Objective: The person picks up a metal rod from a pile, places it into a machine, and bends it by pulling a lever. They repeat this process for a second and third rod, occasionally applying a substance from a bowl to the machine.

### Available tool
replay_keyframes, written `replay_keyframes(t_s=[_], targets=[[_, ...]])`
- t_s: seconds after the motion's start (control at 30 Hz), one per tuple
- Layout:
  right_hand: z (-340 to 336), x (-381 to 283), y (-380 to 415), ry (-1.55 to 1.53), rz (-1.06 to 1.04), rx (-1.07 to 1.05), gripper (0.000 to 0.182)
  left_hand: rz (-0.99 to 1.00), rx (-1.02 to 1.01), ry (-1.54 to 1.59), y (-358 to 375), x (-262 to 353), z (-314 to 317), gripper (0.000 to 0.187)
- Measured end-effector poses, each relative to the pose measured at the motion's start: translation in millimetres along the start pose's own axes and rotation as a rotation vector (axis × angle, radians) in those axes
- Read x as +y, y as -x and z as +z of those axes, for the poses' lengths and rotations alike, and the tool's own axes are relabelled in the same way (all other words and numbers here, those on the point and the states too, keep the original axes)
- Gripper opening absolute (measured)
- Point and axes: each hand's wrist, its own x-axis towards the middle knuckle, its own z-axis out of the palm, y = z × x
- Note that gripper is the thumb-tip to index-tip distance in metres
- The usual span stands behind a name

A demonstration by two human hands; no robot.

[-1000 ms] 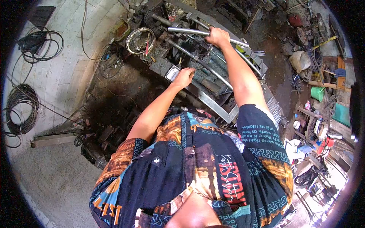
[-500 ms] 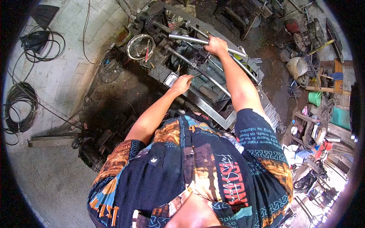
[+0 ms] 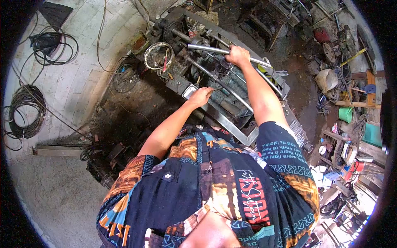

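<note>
My right hand (image 3: 238, 56) is wrapped around a smooth metal pipe (image 3: 206, 48), which lies slantwise over the metal machine frame (image 3: 231, 127). At the frame's near edge, my left hand (image 3: 200, 97) has its fingers closed around the end of a thin dark lever (image 3: 217, 88); the grip itself is partly hidden. Just left of that hand sits a small, shiny rectangular tray (image 3: 189, 91). A long steel rod (image 3: 233, 94) runs between my hands across the greasy machine.
A white-rimmed bucket (image 3: 147, 61) with a red-handled tool stands at the machine's left end. Coiled black cables (image 3: 25, 111) lie on the pale floor. Scrap metal and a green bucket (image 3: 345, 112) crowd the right side.
The whole view has shifted slightly, so everything appears a little lower and further right. Both hands keep their places on the pipe and the lever.
</note>
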Motion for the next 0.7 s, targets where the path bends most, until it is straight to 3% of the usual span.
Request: replay_keyframes(t_s=[0.3,0.7], targets=[[6,2,5,-0.004,0.028,0.011,0.047,-0.107,0.155,0.005,9,17,3,0.026],[4,0,6,0.002,0.003,0.032,0.047,-0.044,0.260,0.121,8,9,18,0.024]])
